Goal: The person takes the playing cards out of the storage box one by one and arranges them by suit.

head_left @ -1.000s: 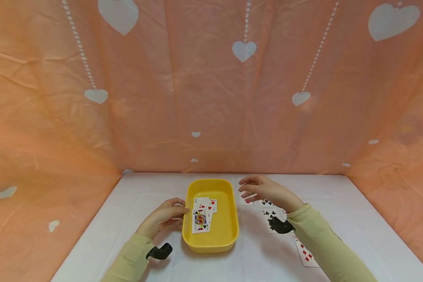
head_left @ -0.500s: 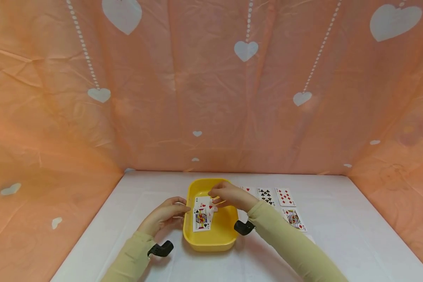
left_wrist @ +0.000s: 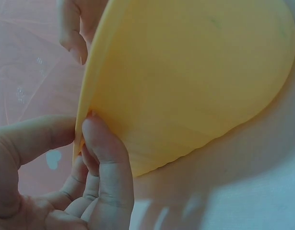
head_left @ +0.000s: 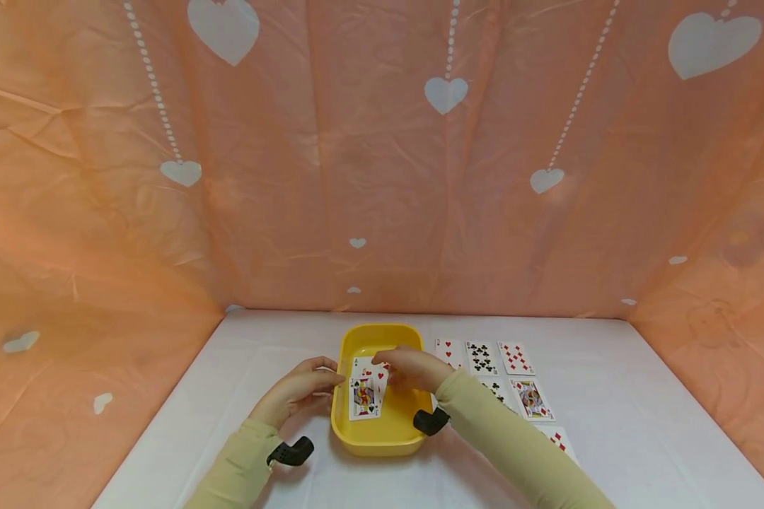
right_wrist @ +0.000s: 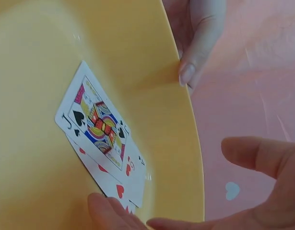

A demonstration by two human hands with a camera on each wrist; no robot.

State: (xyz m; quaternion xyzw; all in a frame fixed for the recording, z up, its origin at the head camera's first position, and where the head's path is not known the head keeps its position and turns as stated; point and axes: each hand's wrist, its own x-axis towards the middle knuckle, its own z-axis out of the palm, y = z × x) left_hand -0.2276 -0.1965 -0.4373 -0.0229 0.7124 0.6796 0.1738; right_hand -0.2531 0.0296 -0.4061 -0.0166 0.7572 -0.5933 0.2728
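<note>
My left hand (head_left: 296,392) pinches the left rim of a yellow plastic tray (head_left: 397,433), thumb on the inner side and fingertips outside it, as the left wrist view shows. Inside the tray, a jack of spades (head_left: 364,399) lies face up over a few overlapping playing cards, red hearts (right_wrist: 120,190) showing on them. My right hand (head_left: 414,367) is over the tray's right half, beside the card pile. In the right wrist view its thumb stands well apart from the fingers, whose tips (right_wrist: 101,208) are at the pile's lower edge. No card shows between them.
Right of the tray, several playing cards lie face up in rows on the white tablecloth (head_left: 280,332): a hearts card (head_left: 448,352), a clubs card (head_left: 481,358), a diamonds card (head_left: 516,358) and a face card (head_left: 531,400). Orange sheeting (head_left: 388,177) with white hearts surrounds the table.
My right hand has moved left from above the table cards into the tray and slightly lower, uncovering cards on the right. The left hand has stayed on the rim.
</note>
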